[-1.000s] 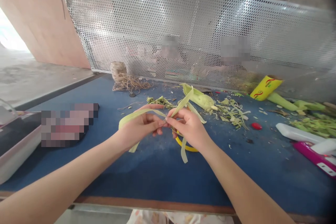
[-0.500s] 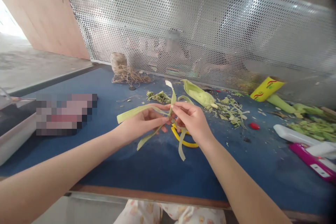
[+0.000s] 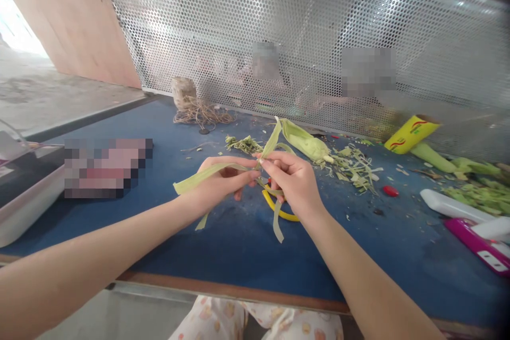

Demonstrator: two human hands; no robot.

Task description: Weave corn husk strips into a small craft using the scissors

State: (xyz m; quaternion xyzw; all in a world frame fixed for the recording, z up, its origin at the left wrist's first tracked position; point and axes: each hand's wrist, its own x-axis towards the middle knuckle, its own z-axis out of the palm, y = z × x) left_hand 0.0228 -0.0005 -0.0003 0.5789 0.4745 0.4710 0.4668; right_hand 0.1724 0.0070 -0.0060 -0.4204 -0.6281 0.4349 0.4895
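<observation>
Pale green corn husk strips point(image 3: 199, 176) radiate from a small crossing held between both hands over the blue table. My left hand point(image 3: 219, 178) is closed, pinching the strips near that crossing with thumb and fingers. Opposite it, my right hand point(image 3: 297, 178) pinches the same bundle with its fingertips almost touching the left ones. One strip end points up, one lies over my left hand, and others hang below. Fingers partly cover the crossing. Beneath my right hand a yellow loop point(image 3: 285, 214), maybe a scissors handle, lies on the table.
A whole corn husk point(image 3: 306, 143) lies behind my hands, beside husk scraps point(image 3: 358, 167). Tangled twine point(image 3: 201, 111) sits at the back left. On the right are a yellow tube point(image 3: 412, 134), a red piece point(image 3: 390, 191) and a magenta power strip point(image 3: 476, 244). Perforated metal screen point(image 3: 239, 21) stands behind.
My hands keep their pinch on the husk strips. The upper strip now leans further right, and the lower left strip shows less beneath my left hand. The view has shifted slightly.
</observation>
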